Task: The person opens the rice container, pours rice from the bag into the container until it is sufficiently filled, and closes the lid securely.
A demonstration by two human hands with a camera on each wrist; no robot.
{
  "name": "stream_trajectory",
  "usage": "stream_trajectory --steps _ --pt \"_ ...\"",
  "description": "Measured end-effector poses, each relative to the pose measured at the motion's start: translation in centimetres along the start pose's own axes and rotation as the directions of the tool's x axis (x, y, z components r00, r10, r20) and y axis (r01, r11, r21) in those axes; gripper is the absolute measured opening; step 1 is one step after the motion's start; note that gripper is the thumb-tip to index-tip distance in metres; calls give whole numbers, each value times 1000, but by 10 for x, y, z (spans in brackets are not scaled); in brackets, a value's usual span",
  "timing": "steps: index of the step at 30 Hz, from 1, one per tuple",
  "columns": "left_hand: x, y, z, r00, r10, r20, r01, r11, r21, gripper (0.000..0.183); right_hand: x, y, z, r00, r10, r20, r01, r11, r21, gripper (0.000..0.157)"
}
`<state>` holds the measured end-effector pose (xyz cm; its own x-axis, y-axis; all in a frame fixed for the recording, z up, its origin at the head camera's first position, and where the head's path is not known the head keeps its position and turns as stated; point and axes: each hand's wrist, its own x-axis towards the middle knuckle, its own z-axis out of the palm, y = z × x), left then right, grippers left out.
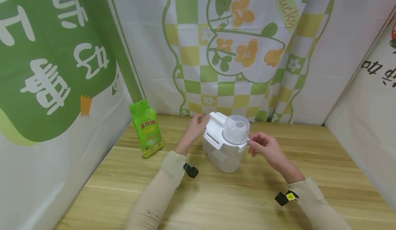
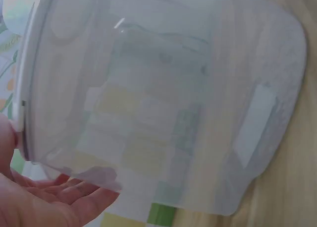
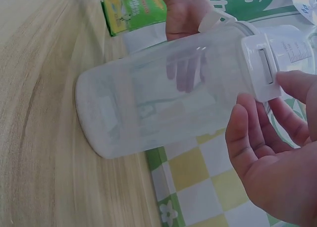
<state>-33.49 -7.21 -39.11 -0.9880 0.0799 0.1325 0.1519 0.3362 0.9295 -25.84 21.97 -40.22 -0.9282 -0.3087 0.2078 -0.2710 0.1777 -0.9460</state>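
Observation:
A translucent plastic storage container stands upright on the table, with a white lid on top. Its side latches show, and a small label is on the lower wall. A clear measuring cup sits upside down on the lid. My left hand grips the container's left side, thumb at the lid's edge and fingers by the wall. On the opposite side, my right hand pinches a white lid latch between thumb and fingers; the other fingers are bent below it.
A green packaged bag stands upright on the wooden table, left of the container. Printed cloth hangs behind the table, with more cloth walls at left and right. A small black camera is strapped to each wrist.

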Motion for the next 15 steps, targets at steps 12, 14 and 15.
stream_trajectory --steps 12,14,15 --pt "3 -20 9 970 -87 228 151 949 -277 60 7 10 0 998 40 48 -45 993 113 10" --pt "3 -22 10 969 -76 237 144 947 -288 57 8 14 -1 996 33 82 -48 981 190 4" --pt "4 -22 10 968 -70 240 140 946 -292 56 9 16 -1 995 21 101 -43 973 228 5"
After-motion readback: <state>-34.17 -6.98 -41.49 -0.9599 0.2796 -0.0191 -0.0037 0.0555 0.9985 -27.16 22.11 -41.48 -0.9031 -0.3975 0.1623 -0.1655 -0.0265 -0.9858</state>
